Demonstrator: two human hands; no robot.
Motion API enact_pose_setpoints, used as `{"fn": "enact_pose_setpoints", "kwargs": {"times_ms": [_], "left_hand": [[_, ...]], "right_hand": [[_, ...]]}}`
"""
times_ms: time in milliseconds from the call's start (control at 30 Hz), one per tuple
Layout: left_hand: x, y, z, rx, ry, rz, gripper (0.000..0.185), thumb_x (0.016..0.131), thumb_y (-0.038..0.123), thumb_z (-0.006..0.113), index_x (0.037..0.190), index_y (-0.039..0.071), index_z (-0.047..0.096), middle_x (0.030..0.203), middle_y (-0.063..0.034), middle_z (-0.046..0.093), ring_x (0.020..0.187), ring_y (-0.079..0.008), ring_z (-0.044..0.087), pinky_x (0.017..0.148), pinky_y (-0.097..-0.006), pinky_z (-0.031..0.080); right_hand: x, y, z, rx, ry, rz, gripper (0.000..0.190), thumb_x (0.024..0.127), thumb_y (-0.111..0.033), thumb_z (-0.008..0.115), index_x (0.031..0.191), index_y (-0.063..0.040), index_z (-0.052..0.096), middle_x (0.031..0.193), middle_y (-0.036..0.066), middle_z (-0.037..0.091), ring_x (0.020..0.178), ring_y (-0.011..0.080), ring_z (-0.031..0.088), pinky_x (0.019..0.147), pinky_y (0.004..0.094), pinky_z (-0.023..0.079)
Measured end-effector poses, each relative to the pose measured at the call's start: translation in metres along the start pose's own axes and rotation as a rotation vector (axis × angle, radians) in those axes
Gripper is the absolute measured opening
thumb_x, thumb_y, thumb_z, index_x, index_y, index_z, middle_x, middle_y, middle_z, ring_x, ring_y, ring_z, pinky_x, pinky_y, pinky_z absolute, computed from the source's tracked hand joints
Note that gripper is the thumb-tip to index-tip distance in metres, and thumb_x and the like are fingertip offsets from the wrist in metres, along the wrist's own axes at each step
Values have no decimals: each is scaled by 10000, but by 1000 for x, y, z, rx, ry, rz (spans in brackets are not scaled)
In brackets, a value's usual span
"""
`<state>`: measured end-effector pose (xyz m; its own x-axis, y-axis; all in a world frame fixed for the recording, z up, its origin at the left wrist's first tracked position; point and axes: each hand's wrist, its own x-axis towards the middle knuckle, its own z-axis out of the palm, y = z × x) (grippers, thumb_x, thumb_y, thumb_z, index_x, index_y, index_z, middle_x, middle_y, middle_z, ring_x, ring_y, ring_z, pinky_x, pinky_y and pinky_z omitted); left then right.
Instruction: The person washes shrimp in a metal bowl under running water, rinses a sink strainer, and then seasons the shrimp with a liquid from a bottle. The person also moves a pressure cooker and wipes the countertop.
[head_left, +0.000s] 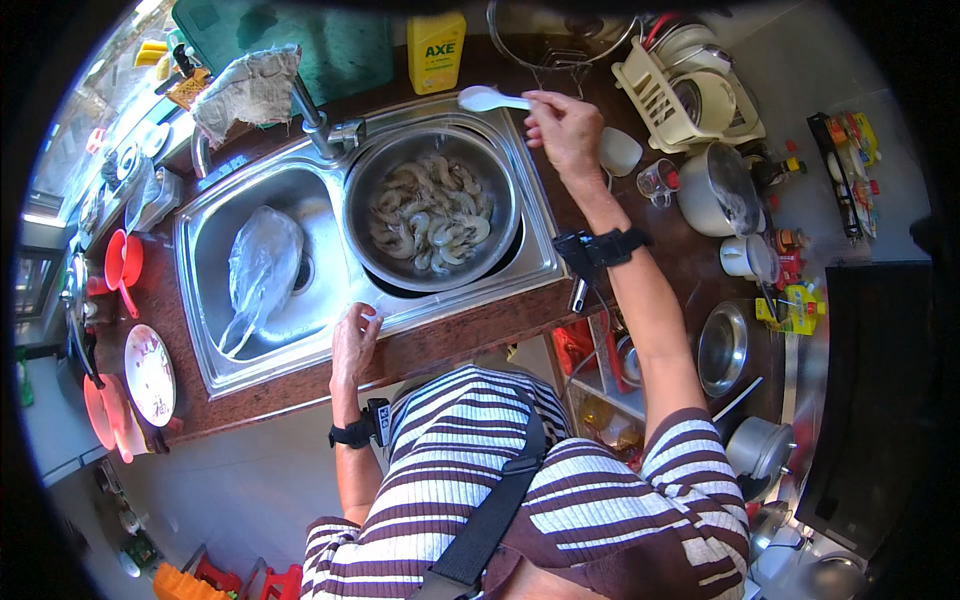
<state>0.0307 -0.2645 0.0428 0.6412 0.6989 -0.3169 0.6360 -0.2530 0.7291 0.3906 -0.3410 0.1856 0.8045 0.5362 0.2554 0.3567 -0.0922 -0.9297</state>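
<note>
My right hand (564, 135) grips a white plastic spoon (487, 99) by its handle, over the sink's far right corner. Below and left of it, a round metal basin (504, 238) full of raw shrimp (431, 214) sits in the right bowl of the steel double sink (319, 322). At the sink's front edge rests my left hand (354, 346), its fingers bent and a gap between thumb and forefinger. Nothing shows in that hand. A clear plastic bag (264, 259) lies in the left bowl, beside the drain.
A faucet (319, 135) with a cloth (244, 90) over it stands behind the sink. A yellow AXE bottle (436, 54) stands at the back. To the right are a white container (619, 152), a glass mug (658, 183), a dish rack (649, 101) and a pot (712, 187). A patterned plate (150, 367) lies left.
</note>
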Motion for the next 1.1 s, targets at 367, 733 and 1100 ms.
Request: {"fn": "enact_pose_setpoints", "kwargs": {"times_ms": [367,733,1100], "left_hand": [[14,-5,-17,41,-78,50,188,838,150,606,956,8,570,711,-166,634,643,-309,600,608,-391,456],[20,11,-4,0,-65,22,203,838,150,605,973,0,574,724,-173,633,632,-297,599,598,-375,458],[61,52,75,-226,-148,15,108,876,103,581,949,25,578,726,-41,581,608,-91,517,509,-238,431]], "right_hand": [[-50,-4,-16,-426,31,-463,167,825,-17,599,965,-16,690,688,62,627,559,102,587,487,225,459],[-40,-9,32,-544,-100,-783,211,805,-21,615,1008,-34,669,740,82,620,589,198,604,510,317,498],[-96,16,-218,399,477,179,184,848,-92,614,978,31,657,678,66,624,510,90,565,467,213,480]]}}
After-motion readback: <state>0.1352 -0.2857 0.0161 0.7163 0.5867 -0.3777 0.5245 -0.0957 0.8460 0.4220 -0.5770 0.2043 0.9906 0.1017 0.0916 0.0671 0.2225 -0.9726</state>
